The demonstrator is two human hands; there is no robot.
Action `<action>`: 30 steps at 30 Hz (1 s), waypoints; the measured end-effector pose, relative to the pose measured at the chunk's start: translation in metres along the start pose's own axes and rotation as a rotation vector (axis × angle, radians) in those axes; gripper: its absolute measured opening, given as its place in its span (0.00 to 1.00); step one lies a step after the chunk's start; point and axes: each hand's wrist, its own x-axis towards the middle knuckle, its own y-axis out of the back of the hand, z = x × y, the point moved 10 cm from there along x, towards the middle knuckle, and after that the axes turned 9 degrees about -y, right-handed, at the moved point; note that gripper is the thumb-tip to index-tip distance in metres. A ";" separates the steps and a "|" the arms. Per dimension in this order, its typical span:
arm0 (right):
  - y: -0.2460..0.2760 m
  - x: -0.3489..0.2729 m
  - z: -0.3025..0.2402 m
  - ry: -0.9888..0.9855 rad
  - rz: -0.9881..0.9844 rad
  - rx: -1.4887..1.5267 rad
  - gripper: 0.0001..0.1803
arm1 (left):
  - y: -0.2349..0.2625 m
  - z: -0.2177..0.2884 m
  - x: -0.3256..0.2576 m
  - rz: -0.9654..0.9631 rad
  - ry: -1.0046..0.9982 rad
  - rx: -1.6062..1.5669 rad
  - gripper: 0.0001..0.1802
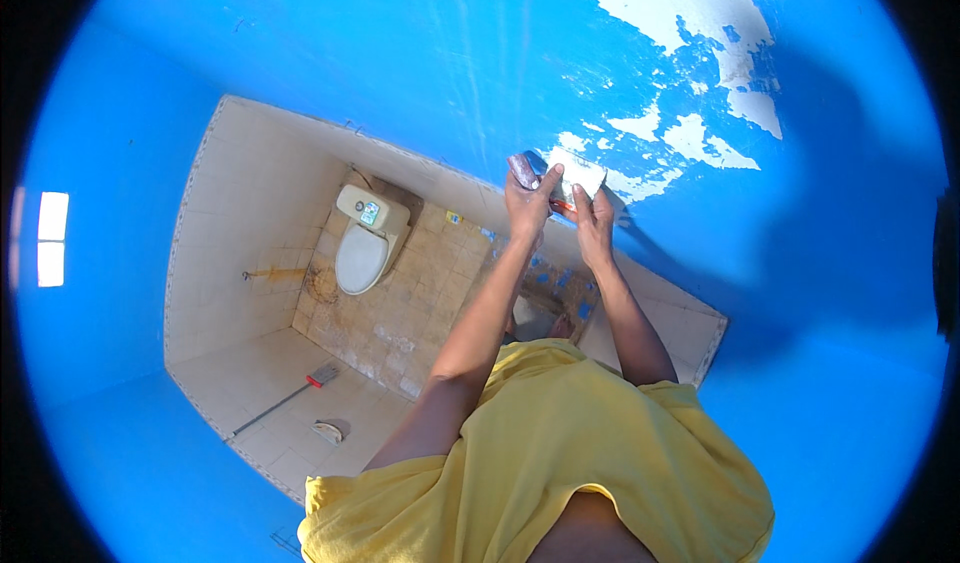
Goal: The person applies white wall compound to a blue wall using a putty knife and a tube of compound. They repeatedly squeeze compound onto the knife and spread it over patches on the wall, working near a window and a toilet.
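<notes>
Both my hands are raised against the blue wall (400, 63), just under a patch of peeled paint (690, 13) that bares white beneath. Between my thumbs is a flat whitish piece (577, 173), its exact kind unclear, with a bit of orange-red showing below it. My left hand (527, 206) is closed, its thumb on the piece's left side; a purplish-grey rounded thing (522, 171) sticks up from its fingers. My right hand (595, 225) grips the piece from its lower right edge, with the thumb on its face.
Below lies a tiled floor (385, 308) with a toilet (361, 258) against the wall. Blue paint flakes (563, 279) are scattered near my feet. A long-handled brush with a red part (318, 377) leans at the lower left, near a wall soap dish (328, 431). A tile ledge (440, 180) runs under the blue paint.
</notes>
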 end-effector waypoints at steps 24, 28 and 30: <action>-0.015 -0.014 -0.045 0.064 -0.043 0.016 0.20 | -0.013 0.046 -0.004 -0.002 -0.138 -0.038 0.19; -0.013 -0.013 -0.048 0.104 -0.015 -0.005 0.21 | -0.019 0.054 -0.002 -0.069 -0.179 -0.101 0.19; -0.013 -0.014 -0.049 0.103 -0.010 0.006 0.22 | -0.017 0.050 -0.003 -0.058 -0.125 -0.038 0.19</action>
